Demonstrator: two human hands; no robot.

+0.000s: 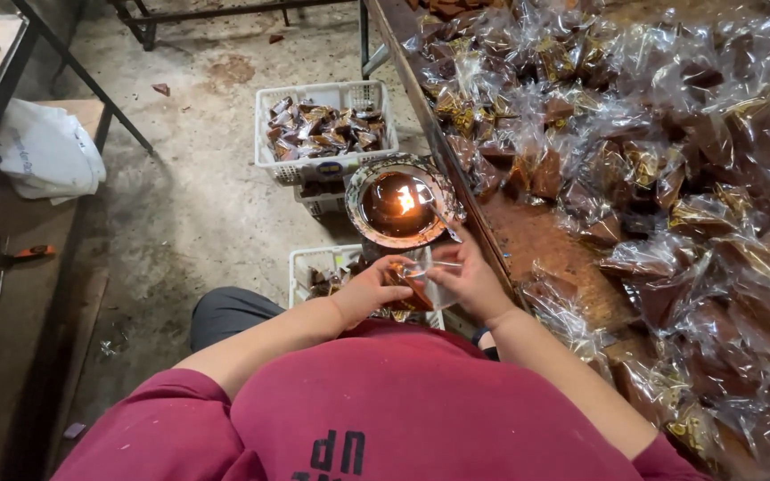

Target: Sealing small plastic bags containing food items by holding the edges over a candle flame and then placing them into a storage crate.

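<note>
Both my hands meet just below a round metal bowl with a small flame burning in it. My left hand and my right hand together grip one clear plastic packet holding a brown piece. The packet's open end points up toward the flame. My red sleeves and shirt fill the bottom of the view.
A wooden table on the right is heaped with several clear packets of brown pieces. A white basket of packets sits on the concrete floor beyond the bowl, another white basket lies under my left hand. A white bag lies at left.
</note>
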